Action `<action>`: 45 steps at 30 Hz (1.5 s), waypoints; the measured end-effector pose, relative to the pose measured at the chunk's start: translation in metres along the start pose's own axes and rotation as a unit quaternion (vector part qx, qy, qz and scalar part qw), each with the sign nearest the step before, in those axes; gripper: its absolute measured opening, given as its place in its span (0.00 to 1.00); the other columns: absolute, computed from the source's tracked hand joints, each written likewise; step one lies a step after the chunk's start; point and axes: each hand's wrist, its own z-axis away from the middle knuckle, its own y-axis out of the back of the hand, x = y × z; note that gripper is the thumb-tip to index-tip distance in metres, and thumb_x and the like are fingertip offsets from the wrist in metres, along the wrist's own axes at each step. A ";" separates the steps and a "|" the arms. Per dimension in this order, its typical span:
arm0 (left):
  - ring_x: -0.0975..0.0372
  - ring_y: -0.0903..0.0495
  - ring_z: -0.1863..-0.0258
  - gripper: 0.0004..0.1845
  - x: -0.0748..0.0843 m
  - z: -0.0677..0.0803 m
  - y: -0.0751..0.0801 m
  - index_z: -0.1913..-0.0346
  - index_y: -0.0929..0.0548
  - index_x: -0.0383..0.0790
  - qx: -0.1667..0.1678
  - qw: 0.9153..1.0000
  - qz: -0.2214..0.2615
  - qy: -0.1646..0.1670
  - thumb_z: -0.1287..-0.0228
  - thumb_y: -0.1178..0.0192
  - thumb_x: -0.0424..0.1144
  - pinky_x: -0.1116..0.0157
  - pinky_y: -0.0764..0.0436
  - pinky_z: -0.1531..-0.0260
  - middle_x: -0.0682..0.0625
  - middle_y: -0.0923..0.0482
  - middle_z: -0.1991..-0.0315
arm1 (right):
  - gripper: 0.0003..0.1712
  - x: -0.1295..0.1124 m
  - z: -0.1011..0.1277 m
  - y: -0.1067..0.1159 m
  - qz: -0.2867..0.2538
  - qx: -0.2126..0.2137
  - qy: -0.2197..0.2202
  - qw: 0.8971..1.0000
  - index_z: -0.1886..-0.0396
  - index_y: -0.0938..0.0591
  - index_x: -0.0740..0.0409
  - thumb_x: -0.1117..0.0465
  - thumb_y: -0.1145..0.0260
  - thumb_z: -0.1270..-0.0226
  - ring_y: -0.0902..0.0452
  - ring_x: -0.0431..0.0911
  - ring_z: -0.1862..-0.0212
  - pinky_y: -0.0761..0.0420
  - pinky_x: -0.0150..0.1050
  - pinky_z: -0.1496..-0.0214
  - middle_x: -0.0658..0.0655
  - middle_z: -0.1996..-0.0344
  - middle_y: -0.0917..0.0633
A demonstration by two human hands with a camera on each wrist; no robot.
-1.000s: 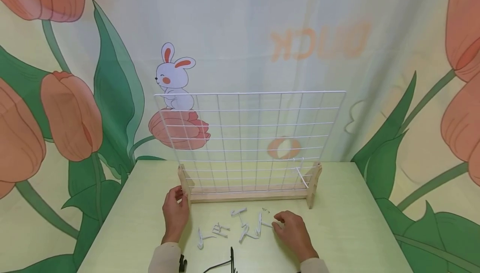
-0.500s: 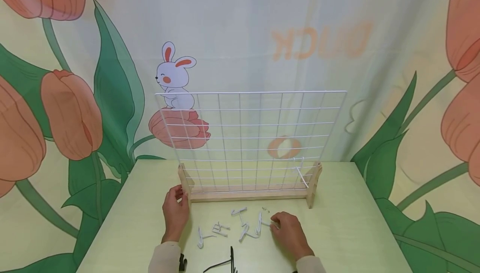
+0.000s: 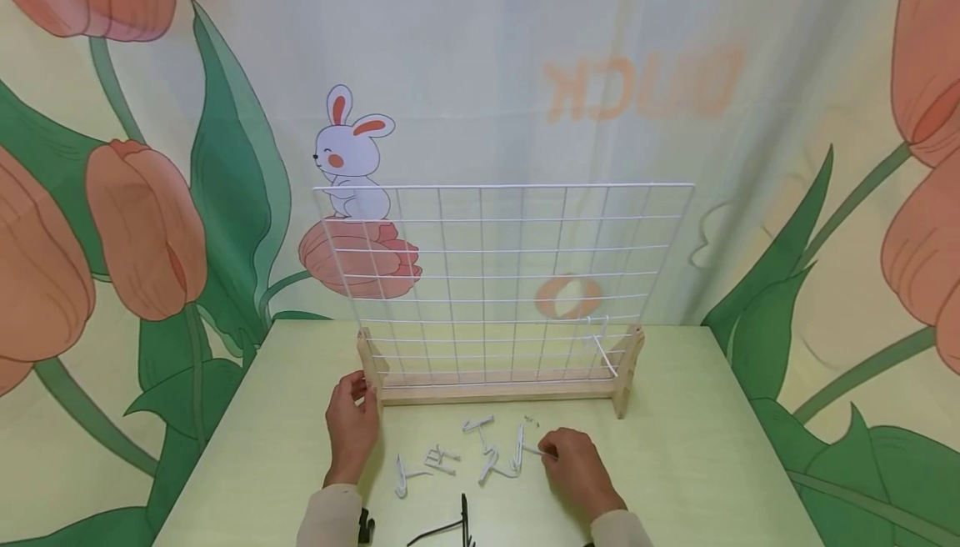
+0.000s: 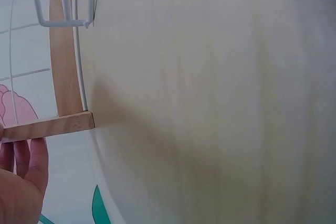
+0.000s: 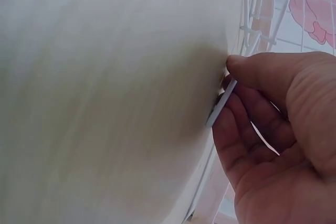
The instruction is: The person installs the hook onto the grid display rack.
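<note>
Wooden stand (image 3: 501, 391) foot is gripped by the left hand (image 3: 350, 424), which should steady the upright wire grid (image 3: 501, 280). On the table (image 3: 675, 455), right of several loose hooks (image 3: 457, 455), the right hand (image 3: 573, 465) pinches a thin white hook (image 5: 221, 103); lift it cleanly, without snagging its neighbours.

1. This looks like a staged recording corner, not a real home room.
2. At 12 o'clock hangs a printed cloth backdrop (image 3: 480, 72) with a cartoon rabbit (image 3: 348, 155) and big tulips.
3. One small pale green table (image 3: 675, 447) stands before it.
</note>
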 end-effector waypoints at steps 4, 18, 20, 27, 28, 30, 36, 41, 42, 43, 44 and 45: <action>0.47 0.13 0.48 0.15 0.000 -0.001 -0.001 0.39 0.21 0.34 0.000 1.000 0.001 -0.002 0.25 0.36 0.31 0.50 0.10 0.51 0.39 0.18 0.49 | 0.08 0.001 -0.001 0.000 0.000 -0.005 0.009 1.000 0.65 0.09 0.52 0.68 0.21 0.40 0.24 0.34 0.68 0.20 0.32 0.66 0.43 0.71 0.15; 0.46 0.13 0.47 0.15 0.001 0.000 0.001 0.39 0.21 0.34 -0.001 1.000 -0.002 -0.001 0.24 0.37 0.32 0.49 0.11 0.51 0.39 0.18 0.49 | 0.07 -0.003 0.000 0.000 0.031 -0.003 0.032 0.999 0.66 0.11 0.53 0.68 0.22 0.39 0.23 0.37 0.68 0.21 0.35 0.65 0.45 0.71 0.16; 0.46 0.13 0.47 0.15 0.002 0.000 0.001 0.39 0.21 0.34 -0.003 1.000 -0.001 -0.003 0.24 0.37 0.31 0.49 0.11 0.51 0.38 0.18 0.49 | 0.07 -0.005 0.001 0.000 0.037 -0.001 0.034 0.999 0.66 0.11 0.53 0.69 0.22 0.39 0.22 0.38 0.67 0.20 0.36 0.65 0.46 0.71 0.16; 0.47 0.13 0.49 0.15 0.001 -0.001 0.000 0.40 0.21 0.33 -0.002 1.000 -0.009 -0.013 0.25 0.37 0.30 0.49 0.10 0.52 0.38 0.17 0.50 | 0.06 -0.004 0.000 0.000 0.055 0.006 0.028 0.998 0.67 0.11 0.54 0.69 0.22 0.38 0.21 0.39 0.67 0.18 0.38 0.63 0.46 0.71 0.16; 0.47 0.13 0.48 0.15 0.000 -0.002 0.000 0.40 0.21 0.34 -0.003 1.000 -0.010 -0.010 0.25 0.37 0.31 0.49 0.10 0.52 0.39 0.17 0.50 | 0.06 -0.004 0.000 -0.001 0.055 0.006 0.028 0.998 0.66 0.11 0.54 0.69 0.22 0.38 0.21 0.39 0.67 0.18 0.38 0.63 0.46 0.71 0.16; 0.47 0.13 0.48 0.15 0.000 -0.002 0.001 0.40 0.21 0.34 -0.008 1.000 -0.009 -0.004 0.25 0.37 0.31 0.49 0.10 0.51 0.39 0.18 0.49 | 0.06 -0.005 0.001 -0.001 0.055 0.008 0.023 0.998 0.66 0.11 0.54 0.69 0.23 0.38 0.21 0.39 0.67 0.18 0.38 0.63 0.46 0.71 0.16; 0.46 0.13 0.47 0.15 0.002 -0.002 0.003 0.40 0.21 0.34 -0.010 1.000 -0.003 0.006 0.25 0.36 0.31 0.49 0.11 0.50 0.38 0.17 0.49 | 0.06 -0.007 0.005 0.003 0.047 0.025 0.020 0.998 0.65 0.11 0.55 0.69 0.24 0.38 0.19 0.40 0.65 0.16 0.38 0.61 0.47 0.69 0.14; 0.46 0.13 0.48 0.15 0.002 -0.002 0.003 0.40 0.21 0.34 -0.008 1.000 -0.004 0.003 0.24 0.37 0.32 0.49 0.11 0.50 0.38 0.17 0.49 | 0.04 -0.008 0.006 0.005 0.040 0.029 0.013 0.999 0.64 0.11 0.56 0.68 0.26 0.36 0.18 0.41 0.64 0.16 0.40 0.60 0.48 0.69 0.14; 0.46 0.13 0.48 0.15 0.002 -0.002 0.003 0.40 0.21 0.34 -0.009 1.000 -0.005 0.003 0.24 0.37 0.32 0.49 0.11 0.50 0.38 0.17 0.49 | 0.04 -0.007 0.006 0.005 0.041 0.028 0.011 0.999 0.63 0.11 0.57 0.68 0.26 0.36 0.18 0.41 0.64 0.16 0.40 0.60 0.48 0.69 0.14; 0.46 0.13 0.48 0.14 0.002 -0.002 0.003 0.40 0.21 0.34 -0.010 1.000 -0.004 0.005 0.24 0.37 0.32 0.49 0.11 0.50 0.38 0.17 0.49 | 0.03 -0.007 0.007 0.004 0.041 0.027 0.007 0.999 0.63 0.11 0.57 0.68 0.26 0.35 0.18 0.41 0.64 0.16 0.40 0.60 0.48 0.69 0.14; 0.46 0.13 0.47 0.14 0.002 -0.002 0.003 0.40 0.21 0.34 -0.012 1.000 -0.003 0.006 0.24 0.37 0.32 0.49 0.11 0.50 0.38 0.17 0.49 | 0.03 -0.007 0.007 0.004 0.042 0.026 0.006 0.999 0.63 0.11 0.56 0.68 0.26 0.35 0.18 0.41 0.64 0.16 0.41 0.60 0.48 0.69 0.14; 0.47 0.13 0.47 0.14 0.003 -0.002 0.003 0.40 0.21 0.34 -0.013 1.000 -0.003 0.008 0.24 0.37 0.32 0.49 0.11 0.50 0.38 0.17 0.49 | 0.04 -0.006 0.007 0.003 0.044 0.026 0.005 0.999 0.63 0.11 0.56 0.68 0.26 0.35 0.18 0.41 0.64 0.16 0.41 0.60 0.47 0.68 0.14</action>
